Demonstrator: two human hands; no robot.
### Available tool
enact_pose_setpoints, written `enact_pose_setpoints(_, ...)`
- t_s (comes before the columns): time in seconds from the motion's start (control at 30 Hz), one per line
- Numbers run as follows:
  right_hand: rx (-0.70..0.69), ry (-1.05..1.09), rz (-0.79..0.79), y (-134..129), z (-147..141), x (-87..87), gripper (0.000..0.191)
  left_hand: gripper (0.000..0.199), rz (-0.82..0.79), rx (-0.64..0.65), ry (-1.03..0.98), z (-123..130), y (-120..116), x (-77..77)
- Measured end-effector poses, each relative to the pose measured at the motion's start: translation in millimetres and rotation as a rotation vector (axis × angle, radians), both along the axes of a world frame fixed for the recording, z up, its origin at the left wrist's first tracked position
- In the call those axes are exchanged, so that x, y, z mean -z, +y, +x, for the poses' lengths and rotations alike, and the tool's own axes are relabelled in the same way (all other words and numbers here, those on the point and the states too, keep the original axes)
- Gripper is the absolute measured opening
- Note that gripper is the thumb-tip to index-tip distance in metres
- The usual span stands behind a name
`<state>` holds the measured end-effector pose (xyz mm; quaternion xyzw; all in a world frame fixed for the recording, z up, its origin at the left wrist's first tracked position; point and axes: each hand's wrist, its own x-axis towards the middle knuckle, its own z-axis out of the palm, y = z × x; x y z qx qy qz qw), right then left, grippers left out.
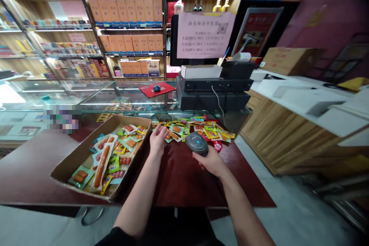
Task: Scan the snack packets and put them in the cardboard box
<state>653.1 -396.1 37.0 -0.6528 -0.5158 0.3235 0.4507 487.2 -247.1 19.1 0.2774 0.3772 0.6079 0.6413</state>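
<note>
My right hand (211, 161) grips a dark grey handheld barcode scanner (196, 144), its head showing a small blue light. My left hand (157, 140) is over the table beside the cardboard box, fingers apart and partly curled. Just right of its fingertips lies a sausage packet (173, 133) at the edge of a spread of colourful snack packets (211, 133); whether the fingers touch it I cannot tell. To the left, the shallow cardboard box (83, 146) holds several packaged sausages and small snack packs, with one long sausage packet (101, 167) on top.
Beyond the dark red table (178, 184) runs a glass counter (123, 92) bearing a red mat (157, 89) and a black cash register (213, 96) with cables. Shelves of boxed goods (132, 13) line the back. A wooden-fronted counter (265, 134) stands at the right.
</note>
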Motion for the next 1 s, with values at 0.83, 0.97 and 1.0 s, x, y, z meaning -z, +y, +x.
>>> enact_pose_setpoints(0.83,0.121,0.08,-0.053,-28,28,12.6,0.02,0.033,0.798,0.304,1.809,68,-17,49.7)
enact_pose_setpoints(0.97,0.112,0.075,-0.074,-25,25,15.3,0.02,0.039,0.745,0.306,1.739,53,-20,45.8)
enact_pose_setpoints(1.0,0.112,0.073,-0.081,-25,24,16.0,0.02,0.042,0.736,0.306,1.682,49,-19,44.2)
